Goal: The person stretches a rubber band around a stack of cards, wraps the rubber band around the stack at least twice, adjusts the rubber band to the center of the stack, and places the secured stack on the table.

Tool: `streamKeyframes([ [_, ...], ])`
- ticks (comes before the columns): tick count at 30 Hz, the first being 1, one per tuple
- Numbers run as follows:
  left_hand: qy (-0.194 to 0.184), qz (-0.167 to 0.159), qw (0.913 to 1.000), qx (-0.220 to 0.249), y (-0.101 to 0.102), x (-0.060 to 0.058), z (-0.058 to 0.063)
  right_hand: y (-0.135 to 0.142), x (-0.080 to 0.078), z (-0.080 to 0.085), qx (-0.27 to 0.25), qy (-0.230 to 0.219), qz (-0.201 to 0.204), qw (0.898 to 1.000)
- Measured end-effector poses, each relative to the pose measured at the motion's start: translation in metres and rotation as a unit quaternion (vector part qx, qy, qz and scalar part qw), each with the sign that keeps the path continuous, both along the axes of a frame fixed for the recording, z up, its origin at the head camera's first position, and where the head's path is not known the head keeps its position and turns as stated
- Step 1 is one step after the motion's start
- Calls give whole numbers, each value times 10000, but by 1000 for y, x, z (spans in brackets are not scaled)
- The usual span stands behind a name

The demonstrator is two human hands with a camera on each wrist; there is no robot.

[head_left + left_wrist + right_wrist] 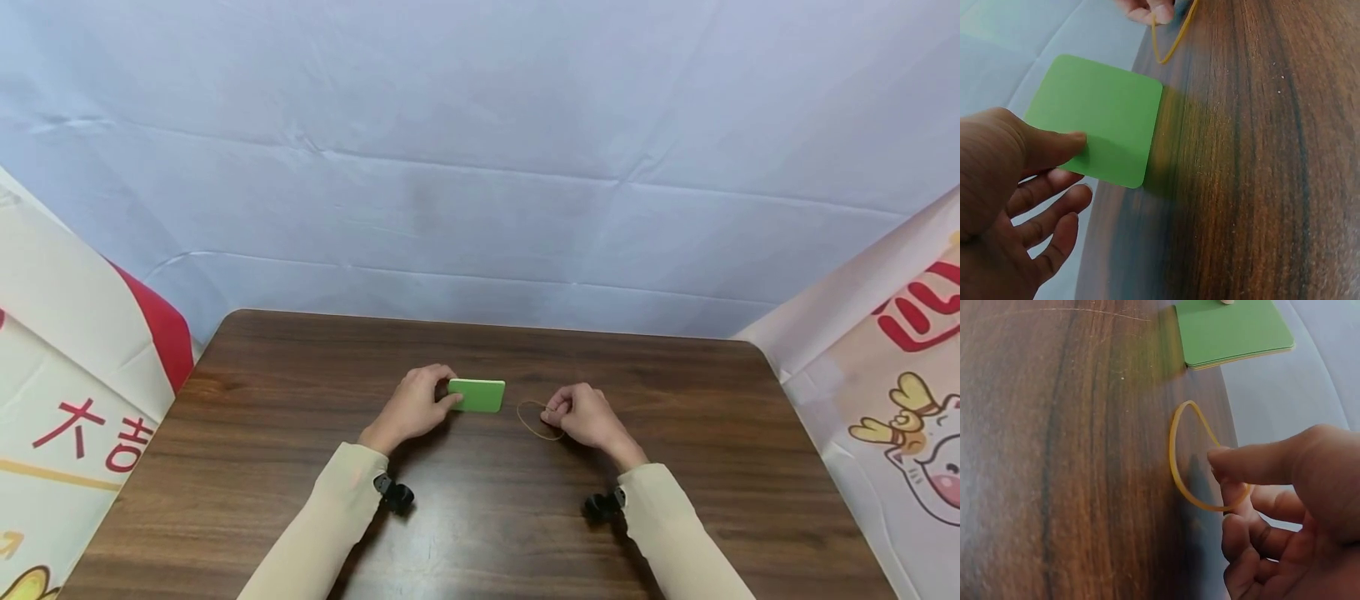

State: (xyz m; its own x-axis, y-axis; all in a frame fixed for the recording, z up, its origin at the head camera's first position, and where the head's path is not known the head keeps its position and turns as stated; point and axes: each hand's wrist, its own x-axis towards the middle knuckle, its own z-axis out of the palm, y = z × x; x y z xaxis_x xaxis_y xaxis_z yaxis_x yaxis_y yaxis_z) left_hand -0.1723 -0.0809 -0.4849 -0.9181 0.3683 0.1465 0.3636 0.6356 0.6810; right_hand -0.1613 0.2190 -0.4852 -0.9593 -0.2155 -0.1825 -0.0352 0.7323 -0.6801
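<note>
A thin stack of green cards with rounded corners stands on edge, tilted, near the middle of the table. My left hand pinches its left end, the thumb lying across the green face. In the right wrist view several layers show along the edge of the stack. A yellow rubber band hangs as a loose loop from my right hand, pinched between thumb and fingers. The band is apart from the cards, a short way to their right.
The dark wood-grain table reaches back to a pale cloth hanging behind it. Printed sheets with red characters hang at the left and right. A small black camera sits on each wrist.
</note>
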Motion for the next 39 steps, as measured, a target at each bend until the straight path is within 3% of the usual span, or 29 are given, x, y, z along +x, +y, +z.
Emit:
streamKeyframes([
  [5, -129, -68, 9999, 64, -1, -1, 1, 1, 4, 4, -191, 68, 249, 9995],
  [13, -317, -119, 9992, 196, -3, 1, 4, 2, 14, 18, -1176, -40, 227, 9928],
  [22, -385, -168, 9976, 544, -7, 6, 18, 0, 22, 37, -2394, 388, -112, 9701],
  [28, -586, -167, 9917, 1129, -12, 8, 29, -4, 26, 51, -3229, 898, 84, 9421],
  [31, -754, -196, 9870, 1404, -14, 9, 33, -7, 26, 59, -3763, 1118, 318, 9192],
  [36, -1140, -251, 9785, 1700, -18, 11, 38, -10, 25, 68, -4703, 1303, 816, 8690],
  [39, -1421, -240, 9724, 1836, -20, 11, 41, -12, 26, 71, -4847, 1614, 843, 8555],
])
